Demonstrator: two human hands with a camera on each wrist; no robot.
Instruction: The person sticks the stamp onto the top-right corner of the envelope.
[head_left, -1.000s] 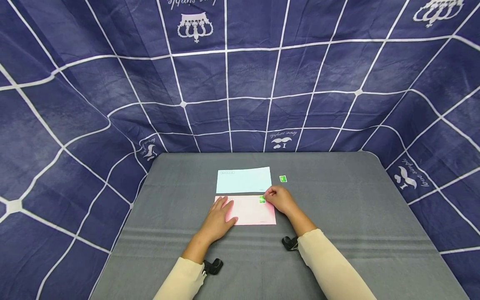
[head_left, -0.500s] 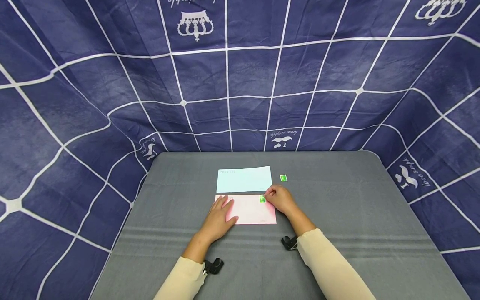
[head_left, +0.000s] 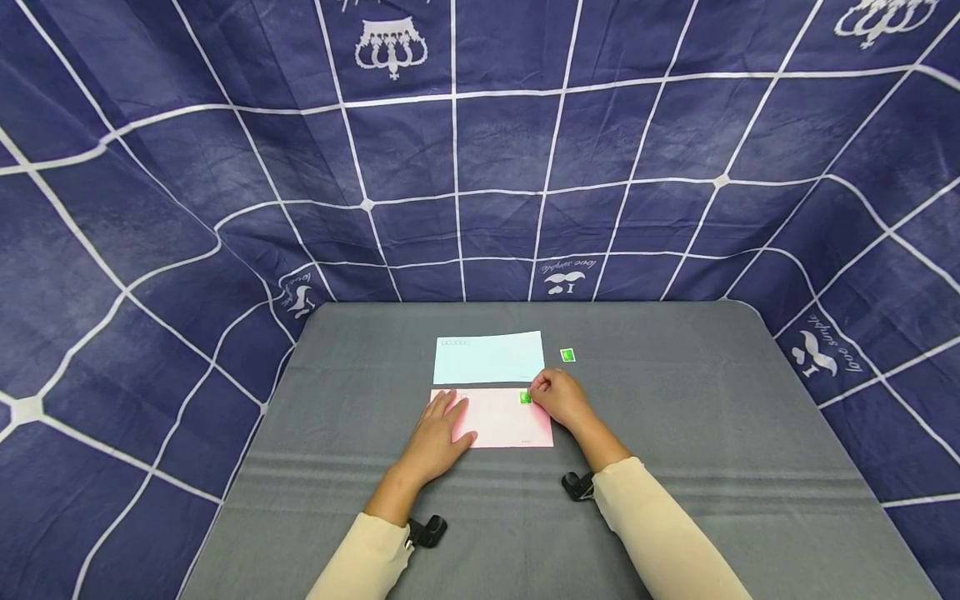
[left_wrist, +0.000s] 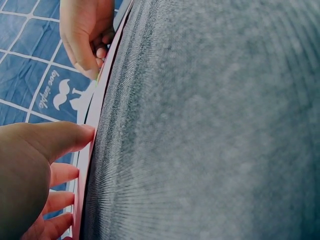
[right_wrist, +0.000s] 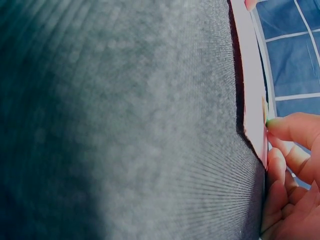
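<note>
A pink envelope [head_left: 501,423] lies flat on the grey cloth. My left hand [head_left: 433,440] rests on its left part with fingers spread; in the left wrist view its thumb and fingertips touch the paper. At the envelope's upper right corner is a small green stamp [head_left: 525,398] with a white border. My right hand [head_left: 561,398], fingers curled, pinches the stamp's right edge between thumb and index finger. In the right wrist view the thumb tip meets a sliver of green at the stamp [right_wrist: 266,122]. That low angle hides most of the stamp's face.
A pale blue envelope [head_left: 487,360] lies just behind the pink one. Another green stamp [head_left: 567,355] sits on the cloth to its right. Blue curtains [head_left: 495,150] with white lines surround the back and sides of the grey table [head_left: 675,400].
Both hands and the pink envelope hold nearly the same place. The whole scene shifts very slightly in the head view.
</note>
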